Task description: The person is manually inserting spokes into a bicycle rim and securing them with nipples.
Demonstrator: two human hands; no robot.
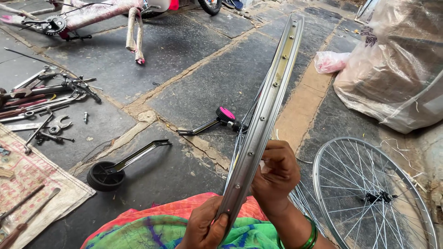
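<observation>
Left hand (203,228) gripping silver wheel rim (263,120) at its base, right hand (275,173) pinching its edge, clear plastic bag (397,64) bulging nearby, contents unclear.

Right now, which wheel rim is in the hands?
The bare rim held edge-on by both hands; the other, a fully spoked wheel, lies flat on the floor at right.

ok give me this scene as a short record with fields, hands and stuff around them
left hand: grips the near end of the bare wheel rim
right hand: fingers pinch at the rim's right edge
lap: colourful cloth
floor right: spoked wheel lying flat
floor left: training wheel, scattered tools
beyond rim: pink pedal
far right: plastic-wrapped bundle
</observation>
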